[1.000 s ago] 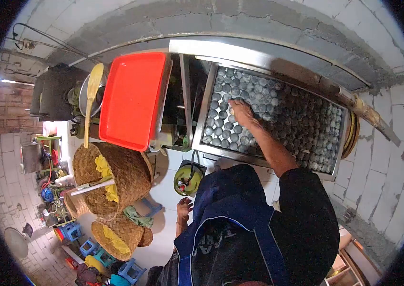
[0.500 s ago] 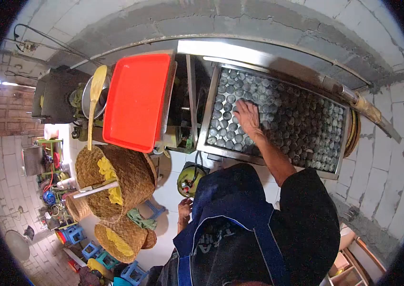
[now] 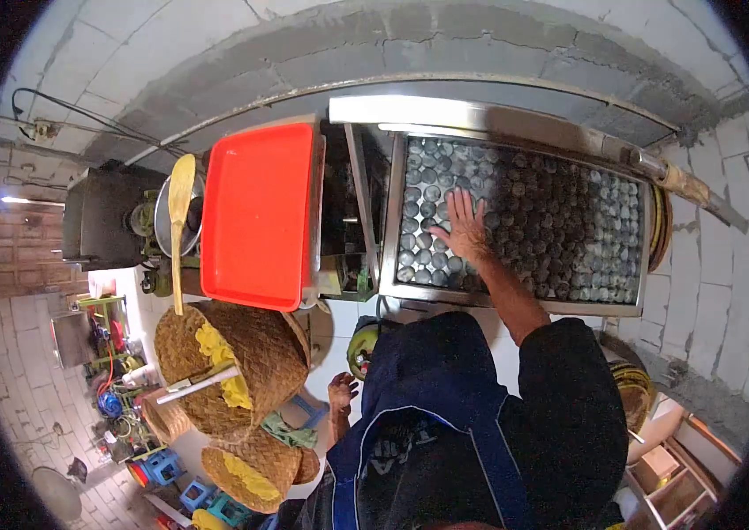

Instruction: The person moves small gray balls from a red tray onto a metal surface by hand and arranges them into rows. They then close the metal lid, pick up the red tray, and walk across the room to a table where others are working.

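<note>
My right hand (image 3: 466, 230) lies palm down with fingers spread over the left part of a wide metal-rimmed tray (image 3: 432, 293). Rows of small dark grey round pieces (image 3: 533, 238) cover the tray; their kind is not clear. The fingertips seem to touch some of them, though the palm hides the pieces beneath. Low beside the blue apron (image 3: 427, 362), my left hand (image 3: 343, 391) hangs with loosely bent fingers slightly apart and nothing visible in it. Nearest to it is a green gas cylinder (image 3: 362, 350), partly behind the apron.
Left of the metal tray is a red plastic tray (image 3: 260, 216), with a wooden spoon (image 3: 180, 199) beside it over a metal pot (image 3: 162, 216). Woven baskets (image 3: 273, 362) holding yellow cloth (image 3: 215, 349) stand lower left. A long-handled tool (image 3: 688, 187) extends past the right rim.
My right hand has opened wider over the round pieces, fingers now pointing toward the far side. My left hand stays low, its fingers slightly more apart. The whole view has shifted a little.
</note>
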Demonstrator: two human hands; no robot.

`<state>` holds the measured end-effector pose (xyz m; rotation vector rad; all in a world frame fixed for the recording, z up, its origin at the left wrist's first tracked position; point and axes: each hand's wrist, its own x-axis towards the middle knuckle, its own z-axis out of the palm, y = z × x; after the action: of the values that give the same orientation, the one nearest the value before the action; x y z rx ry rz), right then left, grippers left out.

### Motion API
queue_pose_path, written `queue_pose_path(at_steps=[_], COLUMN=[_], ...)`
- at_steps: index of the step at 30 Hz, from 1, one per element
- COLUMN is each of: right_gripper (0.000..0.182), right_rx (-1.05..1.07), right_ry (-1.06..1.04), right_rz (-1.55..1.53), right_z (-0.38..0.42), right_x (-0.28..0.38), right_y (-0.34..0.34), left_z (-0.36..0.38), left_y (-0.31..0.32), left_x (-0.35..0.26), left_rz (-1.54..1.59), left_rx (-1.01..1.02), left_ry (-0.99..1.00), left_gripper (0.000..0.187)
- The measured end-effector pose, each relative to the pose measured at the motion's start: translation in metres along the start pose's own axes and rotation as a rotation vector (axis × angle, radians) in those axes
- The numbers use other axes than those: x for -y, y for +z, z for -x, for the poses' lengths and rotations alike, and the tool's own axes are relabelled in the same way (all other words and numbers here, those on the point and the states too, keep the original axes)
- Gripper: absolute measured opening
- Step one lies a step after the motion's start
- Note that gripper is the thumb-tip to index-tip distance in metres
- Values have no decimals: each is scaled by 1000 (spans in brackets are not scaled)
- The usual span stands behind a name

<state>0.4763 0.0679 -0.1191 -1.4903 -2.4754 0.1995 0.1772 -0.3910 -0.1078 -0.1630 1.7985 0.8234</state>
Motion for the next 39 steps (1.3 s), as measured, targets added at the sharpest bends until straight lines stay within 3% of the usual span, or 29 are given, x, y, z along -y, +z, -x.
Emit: queue_pose_path(at_steps=[2, 4, 6, 9, 10, 11, 13, 14, 16, 17, 18, 20, 22, 23, 24, 25, 26, 27, 28, 29, 30, 32, 34, 36, 38, 39], right_gripper=[99, 100, 99, 92, 89, 89, 76, 76, 63, 63, 63, 64, 75, 73, 71, 71, 70, 69, 69, 61, 54, 53, 53, 53, 54, 56], right_rx=[87, 26, -65, 9, 44, 42, -245, -242, -472, -617, -758, -1043, -1309, -1178, -1040, -1041, -805, -569, -570, -425, -277, -215, -166, -208, -241, -275], right_ry=[18, 60, 263, 216, 199, 199, 284, 275, 399, 324, 248, 173, 157, 209, 258, 261, 131, 4, 3, 8, 15, -4, -25, -60, -75, -93], right_rz=[10, 1, 14, 7, -2, 4, 3, 5, -44, -50, -52, 68, 172, 359, 538, 546, 511, 471, 474, 422, 366, 371, 380, 364, 358, 346], right_z=[3, -10, -18, -22, -24, -25, -27, -24, -6, 6, 21, 44, 40, 37, 34, 35, 38, 39, 36, 33, 32, 26, 20, 21, 23, 25], right_x=[-3, -6, -11, -18, -21, -21, -17, -14, -12, -7, -1, -3, -20, -20, -23, -36, -53, -67, -76, -83, -90, -103, -110, -114, -118, -119], right_y=[9, 7, 1, 3, -4, -14, -40, -59, -108, -147, -191, -275, -344, -387, -420, -436, -449, -460, -470, -479, -484, -488, -492, -489, -487, -485], left_z=[-4, -30, -17, -17, -21, -19, -39, -54, -27, -30, -21, -9, -16, 21, 31, 78, 69, 94, 96, 93, 86, 73, 30, 70, 58, 65], left_y=[-11, -22, -13, -19, -24, -24, -36, -46, -22, -14, 7, 39, 75, 107, 129, 164, 176, 201, 220, 231, 250, 279, 294, 301, 308, 307], left_x=[5, 11, -3, -8, -11, -19, -14, -10, -21, -28, -40, -73, -106, -153, -181, -228, -251, -281, -304, -329, -351, -392, -422, -422, -414, -409], left_rz=[-26, 103, -58, -18, 81, 77, 92, 99, -149, -168, -381, -568, -437, -482, -364, -377, -459, -408, -366, -425, -320, -290, -320, -330, -285, -247], left_rx=[29, 164, 76, 161, 271, 226, 193, 313, 216, 274, 210, 295, 328, 315, 387, 339, 306, 254, 95, -15, -59, -19, 60, 241, 112, 95], left_ry=[48, -14, 61, 94, 125, 58, -66, -74, 141, 109, 160, 443, 472, 491, 637, 764, 928, 1123, 1229, 1317, 1424, 1560, 1408, 1016, 1150, 1123], left_gripper=[32, 31, 32, 35, 35, 35, 35, 36, 38, 38, 36, 31, 23, 23, 19, 17, 19, 26, 35, 47, 59, 65, 60, 50, 40, 39])
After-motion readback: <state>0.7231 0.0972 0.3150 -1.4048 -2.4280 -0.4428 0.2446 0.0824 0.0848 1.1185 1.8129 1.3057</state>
